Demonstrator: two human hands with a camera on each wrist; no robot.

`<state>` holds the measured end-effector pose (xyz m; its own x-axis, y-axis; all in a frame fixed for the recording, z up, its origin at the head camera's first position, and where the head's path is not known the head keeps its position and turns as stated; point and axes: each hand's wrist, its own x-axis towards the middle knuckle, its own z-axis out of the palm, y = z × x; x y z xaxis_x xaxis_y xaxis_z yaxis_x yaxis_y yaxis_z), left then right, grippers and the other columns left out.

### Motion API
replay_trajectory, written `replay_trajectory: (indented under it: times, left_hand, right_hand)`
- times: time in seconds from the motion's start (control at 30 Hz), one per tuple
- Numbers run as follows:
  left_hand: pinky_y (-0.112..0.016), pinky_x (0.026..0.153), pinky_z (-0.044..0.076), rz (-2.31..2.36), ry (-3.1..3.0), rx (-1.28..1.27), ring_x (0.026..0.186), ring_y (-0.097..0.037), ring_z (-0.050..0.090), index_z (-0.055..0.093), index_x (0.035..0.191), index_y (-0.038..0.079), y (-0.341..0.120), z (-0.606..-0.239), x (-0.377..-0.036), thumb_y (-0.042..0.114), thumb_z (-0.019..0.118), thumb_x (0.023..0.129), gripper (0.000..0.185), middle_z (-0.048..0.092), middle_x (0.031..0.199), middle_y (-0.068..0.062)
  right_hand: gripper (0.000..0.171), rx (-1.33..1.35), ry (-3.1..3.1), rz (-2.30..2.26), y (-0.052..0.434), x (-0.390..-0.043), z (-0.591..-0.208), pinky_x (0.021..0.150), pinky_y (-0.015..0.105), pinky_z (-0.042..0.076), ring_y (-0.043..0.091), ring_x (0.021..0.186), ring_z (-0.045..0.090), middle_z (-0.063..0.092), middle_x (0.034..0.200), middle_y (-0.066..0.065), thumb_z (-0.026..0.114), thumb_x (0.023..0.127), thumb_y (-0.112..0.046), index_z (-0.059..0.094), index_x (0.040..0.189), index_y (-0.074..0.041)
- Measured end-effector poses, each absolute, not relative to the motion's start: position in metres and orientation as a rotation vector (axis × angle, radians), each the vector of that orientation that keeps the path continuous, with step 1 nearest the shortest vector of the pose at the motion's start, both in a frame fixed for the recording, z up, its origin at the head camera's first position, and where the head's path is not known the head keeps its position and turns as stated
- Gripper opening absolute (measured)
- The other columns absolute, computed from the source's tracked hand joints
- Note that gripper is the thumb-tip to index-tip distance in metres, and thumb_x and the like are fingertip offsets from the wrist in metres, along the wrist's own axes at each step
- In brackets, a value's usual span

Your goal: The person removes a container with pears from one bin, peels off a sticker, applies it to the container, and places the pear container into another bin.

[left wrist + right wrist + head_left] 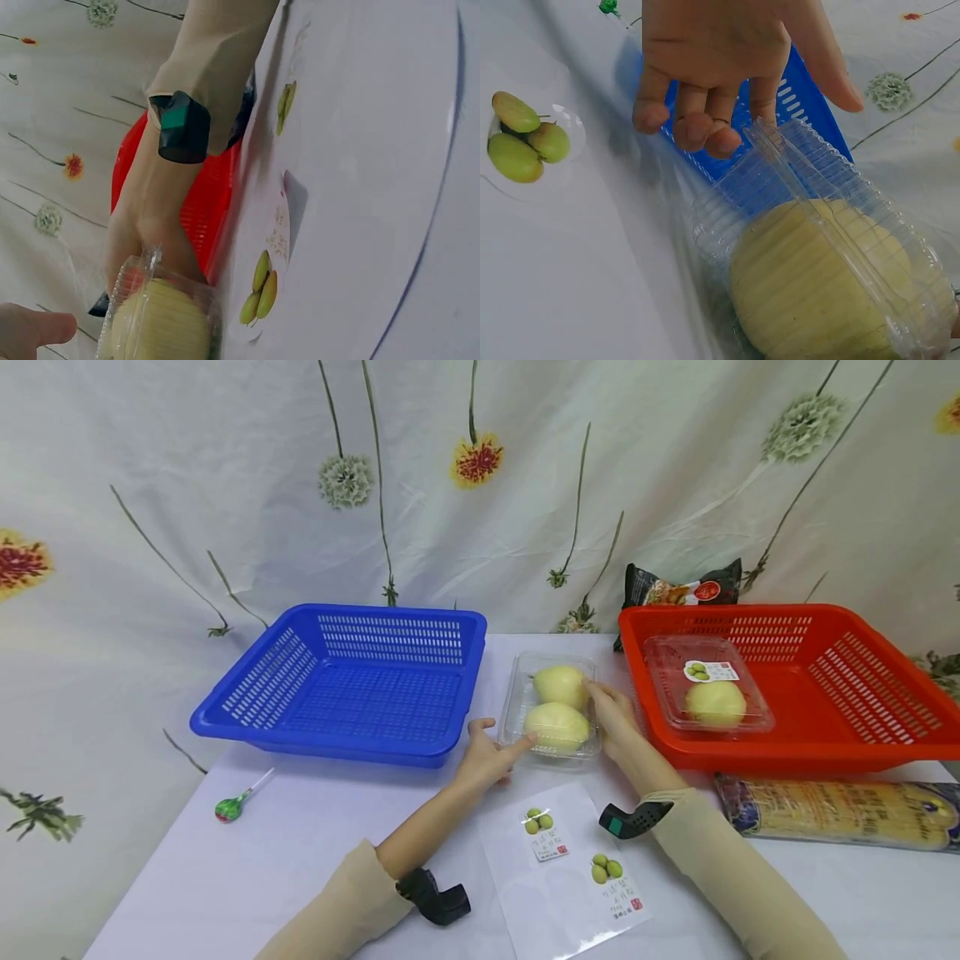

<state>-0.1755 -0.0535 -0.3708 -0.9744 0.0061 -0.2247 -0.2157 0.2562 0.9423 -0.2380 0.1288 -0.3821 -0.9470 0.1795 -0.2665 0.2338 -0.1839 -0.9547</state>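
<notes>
No wording can be read anywhere. The clear film sheet [562, 868], lying on the table just in front of the clear pear box [555, 706], carries two labels with green fruit pictures, small print and red stamps, all too small to make out. A like label [711, 672] sits on the lid of the pear box inside the red basket [862, 693], equally unreadable. The snack bag [678, 587] behind that basket shows a round red mark, illegible.

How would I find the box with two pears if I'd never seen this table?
Look at the white table and find the gap between the blue plastic basket and the red plastic basket. There sits a clear plastic clamshell box, with a hand touching each side. It holds two pale yellow pears, while the similar box in the red basket shows one under a label.
</notes>
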Motion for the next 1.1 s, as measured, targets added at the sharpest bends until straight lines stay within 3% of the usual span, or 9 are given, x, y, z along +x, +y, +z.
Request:
replay_trajectory:
  times: [0.1, 0.27, 0.4, 0.53, 0.7, 0.8, 0.9, 1.0, 1.1]
  left_hand:
    - [-0.027, 0.05, 0.054, 1.906, 2.139, -0.213, 0.052, -0.013, 0.058, 0.018, 0.138, 0.001, -0.054, -0.37, -0.174, 0.026, 0.068, 0.086, 0.077, 0.062, 0.087, -0.02]
    - [-0.034, 0.059, 0.057, 2.04, 1.951, -0.236, 0.068, -0.028, 0.07, 0.012, 0.14, -0.001, -0.051, -0.371, -0.173, 0.019, 0.064, 0.089, 0.076, 0.063, 0.106, -0.029]
    - [-0.033, 0.061, 0.057, 2.133, 1.96, -0.273, 0.071, -0.028, 0.07, 0.013, 0.14, -0.002, -0.048, -0.373, -0.172, 0.015, 0.064, 0.089, 0.074, 0.064, 0.102, -0.029]
    - [-0.027, 0.052, 0.055, 2.151, 2.103, -0.294, 0.054, -0.016, 0.064, 0.015, 0.141, -0.003, -0.044, -0.375, -0.173, 0.014, 0.067, 0.085, 0.078, 0.065, 0.089, -0.022]
    - [-0.026, 0.049, 0.052, 2.122, 2.341, -0.284, 0.044, -0.009, 0.053, 0.015, 0.142, -0.006, -0.042, -0.378, -0.177, 0.016, 0.071, 0.08, 0.087, 0.057, 0.087, -0.012]
    - [-0.028, 0.057, 0.052, 2.112, 2.453, -0.27, 0.059, -0.013, 0.056, 0.017, 0.142, -0.008, -0.039, -0.379, -0.179, 0.015, 0.074, 0.077, 0.09, 0.055, 0.104, -0.018]
    - [-0.035, 0.074, 0.052, 2.078, 2.53, -0.241, 0.086, -0.025, 0.058, 0.019, 0.143, -0.007, -0.036, -0.38, -0.18, 0.016, 0.076, 0.075, 0.092, 0.049, 0.122, -0.024]
    - [-0.045, 0.091, 0.046, 2.035, 2.568, -0.214, 0.111, -0.036, 0.05, 0.017, 0.146, -0.004, -0.034, -0.38, -0.181, 0.019, 0.077, 0.074, 0.096, 0.04, 0.135, -0.024]
    - [-0.05, 0.101, 0.038, 2.025, 2.571, -0.182, 0.123, -0.043, 0.041, 0.015, 0.147, -0.001, -0.034, -0.38, -0.182, 0.02, 0.078, 0.072, 0.1, 0.031, 0.143, -0.025]
  right_hand:
    - [0.024, 0.507, 1.987, -2.37, 0.128, -0.24, -0.384, 0.062, 0.02, 0.035, 0.009, 0.067, 0.04, 0.041, 0.073, -0.003, 0.053, 0.094, -0.024, 0.05, 0.103, -0.002]
    - [0.022, 0.491, 1.967, -2.403, 0.129, -0.238, -0.383, 0.055, 0.02, 0.031, 0.008, 0.06, 0.037, 0.038, 0.067, -0.003, 0.053, 0.094, -0.023, 0.042, 0.082, -0.009]
    - [0.026, 0.491, 1.944, -2.415, 0.129, -0.234, -0.382, 0.055, 0.02, 0.03, 0.008, 0.059, 0.036, 0.037, 0.064, -0.004, 0.053, 0.094, -0.023, 0.041, 0.076, -0.01]
    - [0.027, 0.523, 1.883, -2.446, 0.128, -0.228, -0.38, 0.055, 0.019, 0.032, 0.007, 0.055, 0.036, 0.036, 0.061, -0.005, 0.054, 0.094, -0.022, 0.04, 0.075, -0.01]
    - [0.022, 0.557, 1.808, -2.483, 0.124, -0.22, -0.377, 0.071, 0.018, 0.043, 0.007, 0.074, 0.045, 0.042, 0.083, -0.001, 0.055, 0.093, -0.022, 0.039, 0.084, -0.01]
    - [0.021, 0.557, 1.779, -2.496, 0.122, -0.214, -0.377, 0.084, 0.023, 0.045, 0.009, 0.085, 0.046, 0.04, 0.097, 0.002, 0.054, 0.093, -0.02, 0.038, 0.086, -0.009]
    - [0.019, 0.543, 1.784, -2.482, 0.119, -0.209, -0.378, 0.096, 0.03, 0.042, 0.012, 0.091, 0.044, 0.038, 0.099, 0.004, 0.054, 0.092, -0.018, 0.039, 0.085, -0.008]
    - [0.018, 0.529, 1.811, -2.438, 0.118, -0.203, -0.378, 0.096, 0.032, 0.043, 0.015, 0.092, 0.04, 0.035, 0.098, 0.005, 0.055, 0.092, -0.016, 0.041, 0.09, -0.004]
    - [0.036, 0.53, 1.84, -2.406, 0.119, -0.197, -0.378, 0.088, 0.026, 0.047, 0.016, 0.09, 0.04, 0.035, 0.103, 0.006, 0.055, 0.092, -0.016, 0.041, 0.115, 0.009]
